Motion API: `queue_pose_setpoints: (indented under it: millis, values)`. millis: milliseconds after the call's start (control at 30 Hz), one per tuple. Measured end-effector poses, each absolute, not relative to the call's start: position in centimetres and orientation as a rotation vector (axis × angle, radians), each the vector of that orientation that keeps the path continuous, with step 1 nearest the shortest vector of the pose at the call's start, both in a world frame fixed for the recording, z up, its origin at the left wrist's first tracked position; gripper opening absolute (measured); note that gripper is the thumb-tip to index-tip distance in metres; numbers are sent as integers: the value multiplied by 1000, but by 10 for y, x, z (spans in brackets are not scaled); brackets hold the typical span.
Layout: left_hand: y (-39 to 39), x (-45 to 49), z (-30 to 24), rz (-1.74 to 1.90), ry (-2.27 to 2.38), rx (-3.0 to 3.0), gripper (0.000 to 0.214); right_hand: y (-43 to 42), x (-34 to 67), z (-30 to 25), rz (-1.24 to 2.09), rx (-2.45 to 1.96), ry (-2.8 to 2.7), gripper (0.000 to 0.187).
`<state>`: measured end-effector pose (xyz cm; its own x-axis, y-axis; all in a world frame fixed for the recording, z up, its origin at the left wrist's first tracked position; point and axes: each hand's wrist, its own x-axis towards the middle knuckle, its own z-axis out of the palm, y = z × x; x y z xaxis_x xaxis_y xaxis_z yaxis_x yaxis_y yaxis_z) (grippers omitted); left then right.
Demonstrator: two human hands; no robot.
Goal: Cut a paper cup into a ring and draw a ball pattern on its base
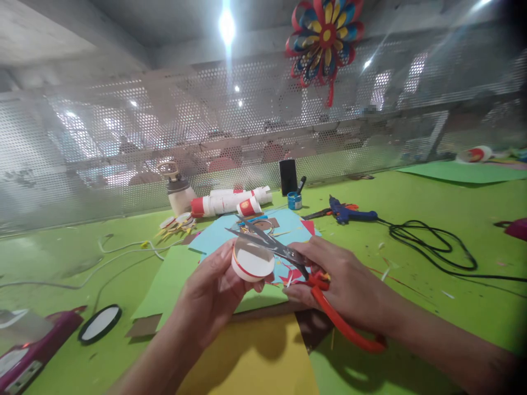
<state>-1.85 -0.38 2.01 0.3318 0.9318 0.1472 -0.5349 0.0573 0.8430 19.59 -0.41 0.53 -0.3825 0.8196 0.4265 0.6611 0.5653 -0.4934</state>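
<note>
My left hand point(214, 291) is closed around a short, cut-down paper cup point(252, 264), white inside with a red and orange band at its edge. Red-handled scissors point(284, 252) are gripped in my right hand point(341, 274), blades pointing left and parted, just over the cup's far rim. Whether a blade touches the rim I cannot tell. Beneath both hands lie light blue paper point(209, 236), green paper point(168, 280) and a yellow sheet point(247, 356), with red paper scraps point(294, 274) close to the scissors.
Stacked paper cups point(226, 204) lie at the back beside a spray bottle point(179, 192). A blue glue gun point(349, 213) with a black cord point(428, 241) rests to the right. A blue jar point(295, 201), a phone point(288, 176) and a purple power strip point(45, 345) stand around.
</note>
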Motion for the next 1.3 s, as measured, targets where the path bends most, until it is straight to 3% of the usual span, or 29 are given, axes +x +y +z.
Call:
queue_pose_setpoints:
  millis: [1300]
  values:
    - [-3, -21, 18, 1088, 482, 875, 24, -1, 198, 6, 275, -1054, -2209, 38]
